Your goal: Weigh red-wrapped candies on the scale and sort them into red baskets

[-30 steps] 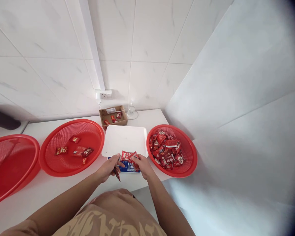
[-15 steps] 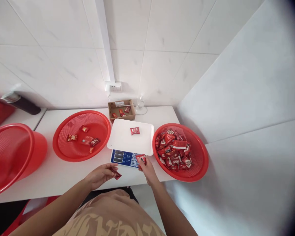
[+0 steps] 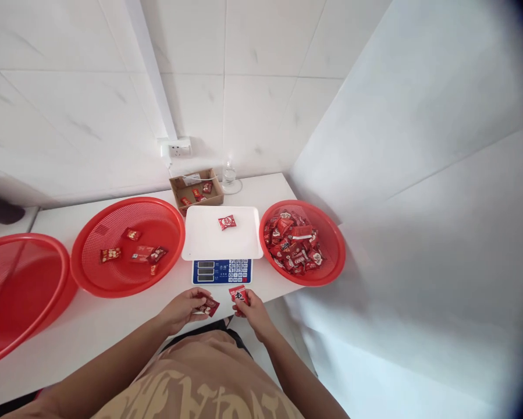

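My left hand (image 3: 183, 310) is closed on a dark red packet (image 3: 209, 306) in front of the scale. Just to its right, my right hand (image 3: 253, 311) grips a brighter red packet (image 3: 238, 294) with a black character on it. The white scale tray (image 3: 204, 238) bears one red and white packet (image 3: 227, 222). Below the tray shows the blue keypad panel (image 3: 221, 272). Many red packets (image 3: 294, 247) fill the red basket (image 3: 340, 265) on the right. Several packets lie spread in the red basket (image 3: 130, 290) left of the scale.
Behind the tray stands a cardboard box (image 3: 200, 201) with several packets, beside a clear glass object (image 3: 228, 173) and a cable. Another red basket (image 3: 63, 273) is at the far left, near a dark cylinder (image 3: 2, 210). A wall socket (image 3: 180, 151) is behind.
The view has shifted. My right hand has drawn down off the keypad with its packet, closer to my left hand. The packet in my left hand shows more of its face.
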A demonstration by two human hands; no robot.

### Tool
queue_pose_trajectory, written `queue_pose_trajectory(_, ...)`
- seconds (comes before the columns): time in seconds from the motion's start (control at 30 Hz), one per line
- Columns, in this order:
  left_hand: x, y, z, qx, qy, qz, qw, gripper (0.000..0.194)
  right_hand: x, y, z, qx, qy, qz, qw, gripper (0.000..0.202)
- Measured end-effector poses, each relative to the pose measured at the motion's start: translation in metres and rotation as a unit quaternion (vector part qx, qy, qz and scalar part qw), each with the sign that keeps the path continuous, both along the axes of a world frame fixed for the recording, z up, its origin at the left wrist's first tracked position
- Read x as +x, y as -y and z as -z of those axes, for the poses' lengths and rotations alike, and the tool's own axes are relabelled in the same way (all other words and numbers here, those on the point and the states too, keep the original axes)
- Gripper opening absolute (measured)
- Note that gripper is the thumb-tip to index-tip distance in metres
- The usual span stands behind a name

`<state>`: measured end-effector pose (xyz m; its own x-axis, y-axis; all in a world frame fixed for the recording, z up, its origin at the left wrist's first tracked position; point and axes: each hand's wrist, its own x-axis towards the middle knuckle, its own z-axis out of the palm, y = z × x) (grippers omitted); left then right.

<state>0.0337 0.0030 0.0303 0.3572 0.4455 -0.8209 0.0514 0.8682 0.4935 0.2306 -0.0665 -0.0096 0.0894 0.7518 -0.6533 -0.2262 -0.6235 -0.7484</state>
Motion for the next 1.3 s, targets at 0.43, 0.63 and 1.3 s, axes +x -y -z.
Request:
queue_pose_trajectory(0.43,-0.038,-0.015,-0.002,0.098,0.038,-0.051,0.993,0.025,-0.042,0.001,-0.014,0.016,-0.096,0.149,0.984,0.045)
queue_pose_trajectory(0.63,-0.053,-0.017,0.0,0.074,0.073,-0.045,0.994,0.018,-0.056,0.011,-0.009,0.006,-0.096,0.148,0.984,0.052)
queue_pose_trajectory(1.3,-0.056,-0.021,0.006,0.068,0.082,-0.026,0.994,0.027,-0.048,-0.055,-0.015,-0.02,-0.073,0.029,0.997,0.054)
